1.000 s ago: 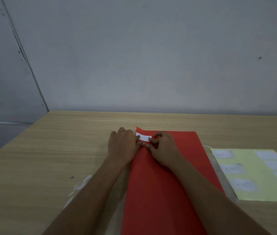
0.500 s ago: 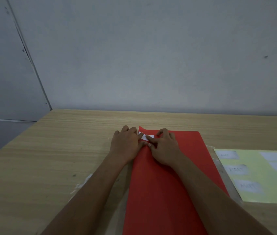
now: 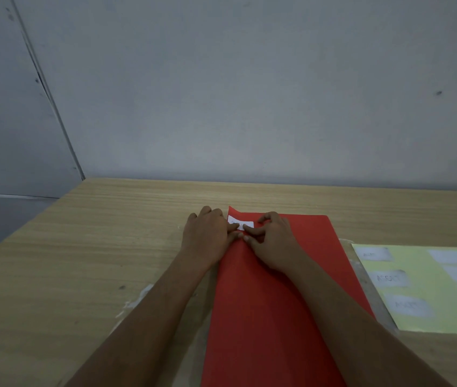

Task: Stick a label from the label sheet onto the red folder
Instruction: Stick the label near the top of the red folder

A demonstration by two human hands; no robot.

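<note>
on the pale wood-grain table (image 3: 82,261) lies the flat red card folder (image 3: 263,303), with the yellow label sheet (image 3: 431,297) beside it. our left hand (image 3: 206,236) and right hand (image 3: 273,241), grasping nothing, press the small white paper label (image 3: 240,222) at its far-left corner; we should smooth outward, avoiding creases.

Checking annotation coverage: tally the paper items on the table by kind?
Red folder: 1
Yellow label sheet: 1
White label on the folder: 1
Labels on the sheet: at least 6; the right edge is cropped
Total: at least 9
</note>
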